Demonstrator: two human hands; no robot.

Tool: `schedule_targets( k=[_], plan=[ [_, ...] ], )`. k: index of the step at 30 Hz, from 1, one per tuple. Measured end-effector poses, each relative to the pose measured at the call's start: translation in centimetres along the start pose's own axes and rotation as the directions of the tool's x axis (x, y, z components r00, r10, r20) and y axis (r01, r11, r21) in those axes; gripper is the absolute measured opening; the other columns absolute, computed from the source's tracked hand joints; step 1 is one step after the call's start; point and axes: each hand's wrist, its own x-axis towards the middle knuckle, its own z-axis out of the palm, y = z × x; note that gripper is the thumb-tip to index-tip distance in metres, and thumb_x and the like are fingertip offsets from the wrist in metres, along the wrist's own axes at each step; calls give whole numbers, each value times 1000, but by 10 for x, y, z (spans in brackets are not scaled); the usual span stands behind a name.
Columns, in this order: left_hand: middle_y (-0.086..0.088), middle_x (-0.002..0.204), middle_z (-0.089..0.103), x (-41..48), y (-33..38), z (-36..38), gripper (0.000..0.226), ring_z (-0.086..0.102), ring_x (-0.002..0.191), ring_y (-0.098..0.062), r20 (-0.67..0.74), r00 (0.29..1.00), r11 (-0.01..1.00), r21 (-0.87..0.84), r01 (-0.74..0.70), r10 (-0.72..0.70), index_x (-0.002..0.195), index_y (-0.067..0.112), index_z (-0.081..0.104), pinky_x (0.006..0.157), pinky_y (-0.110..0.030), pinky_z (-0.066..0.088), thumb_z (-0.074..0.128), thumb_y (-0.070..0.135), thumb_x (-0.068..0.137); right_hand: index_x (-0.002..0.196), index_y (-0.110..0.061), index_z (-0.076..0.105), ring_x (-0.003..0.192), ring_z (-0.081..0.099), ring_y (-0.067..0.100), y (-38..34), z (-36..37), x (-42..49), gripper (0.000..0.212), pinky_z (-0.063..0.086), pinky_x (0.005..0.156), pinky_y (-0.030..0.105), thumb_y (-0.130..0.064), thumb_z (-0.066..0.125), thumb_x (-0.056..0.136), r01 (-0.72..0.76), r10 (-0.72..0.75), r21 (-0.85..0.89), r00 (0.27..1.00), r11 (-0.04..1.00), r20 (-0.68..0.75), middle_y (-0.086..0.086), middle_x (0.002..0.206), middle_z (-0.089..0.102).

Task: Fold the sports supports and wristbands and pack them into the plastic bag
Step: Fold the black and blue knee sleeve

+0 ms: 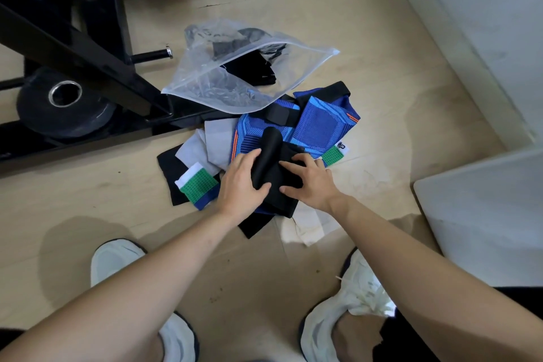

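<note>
two hands [276, 182], one plastic bag [235, 79]

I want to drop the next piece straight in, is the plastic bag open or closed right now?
Open. The plastic bag lies on the floor with its mouth gaping toward the pile, and black items already show inside.

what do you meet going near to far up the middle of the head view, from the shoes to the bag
white shoes → left hand and right hand on the black support → blue knit supports → clear plastic bag with dark items inside
</note>
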Motion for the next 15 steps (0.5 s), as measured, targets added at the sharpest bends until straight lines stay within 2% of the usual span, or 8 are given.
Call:
schedule_targets(
  k=[2, 4, 6, 7, 8, 10, 12, 15],
  plan=[
    [-4, 128, 57, -5, -2, 3, 75, 54, 120, -22, 11, 995, 994, 50, -100, 100, 146, 15, 48, 100, -36, 46, 79, 19, 78, 143, -39, 47, 127, 33, 27, 5, -7, 5, 64, 30, 108, 43, -48, 71, 84, -16, 8, 117, 997, 993, 72, -2, 143, 36],
    [-3, 127, 59, -9, -1, 8, 72, 53, 117, -23, 23, 980, 977, 76, -200, 199, 144, 13, 51, 100, -38, 47, 78, 13, 78, 140, -26, 54, 127, 40, 23, 9, -16, 6, 61, 32, 110, 29, -28, 77, 84, -16, -22, 320, 993, 947, 113, 2, 139, 42],
    [-2, 126, 60, -13, 1, 14, 70, 54, 112, -24, 69, 950, 945, 103, -310, 304, 140, 12, 55, 95, -42, 50, 77, 7, 74, 136, -11, 57, 109, 56, 10, 12, -29, 0, 53, 43, 92, 11, 0, 70, 86, -112, 23, 642, 989, 758, 145, 5, 130, 54],
    [-1, 126, 61, -14, 1, 17, 69, 53, 111, -24, 94, 936, 929, 122, -349, 339, 138, 12, 57, 92, -42, 51, 76, 10, 72, 135, -10, 57, 101, 60, 8, 15, -33, -3, 51, 48, 89, 13, 6, 65, 87, -174, 73, 766, 984, 619, 164, 5, 127, 60],
    [1, 126, 61, -16, 2, 19, 67, 52, 111, -23, 115, 926, 916, 146, -374, 360, 137, 13, 59, 89, -42, 52, 74, 18, 72, 134, -12, 58, 101, 64, 10, 20, -36, -5, 49, 53, 92, 22, 5, 63, 88, -228, 139, 852, 973, 470, 184, 4, 126, 65],
    [4, 129, 59, -19, 3, 22, 66, 50, 113, -23, 160, 914, 895, 198, -400, 373, 136, 17, 61, 86, -42, 52, 65, 37, 73, 129, -21, 58, 108, 66, 17, 27, -36, -8, 43, 55, 97, 42, -11, 70, 89, -272, 253, 916, 947, 294, 200, 1, 116, 70],
    [8, 134, 54, -21, 5, 23, 68, 45, 117, -23, 219, 911, 894, 214, -394, 349, 138, 22, 60, 85, -40, 52, 56, 47, 75, 129, -26, 56, 106, 64, 18, 27, -30, -11, 49, 58, 90, 46, -19, 77, 86, -251, 283, 923, 945, 293, 167, 2, 106, 62],
    [19, 135, 47, -19, 8, 22, 60, 33, 121, -15, 324, 921, 965, 73, -252, 216, 137, 31, 62, 92, -35, 46, 44, 52, 84, 126, -25, 55, 82, 53, 17, 17, -16, -13, 52, 58, 74, 36, -4, 76, 83, -167, 249, 872, 967, 461, 53, 7, 101, 44]
  ],
)
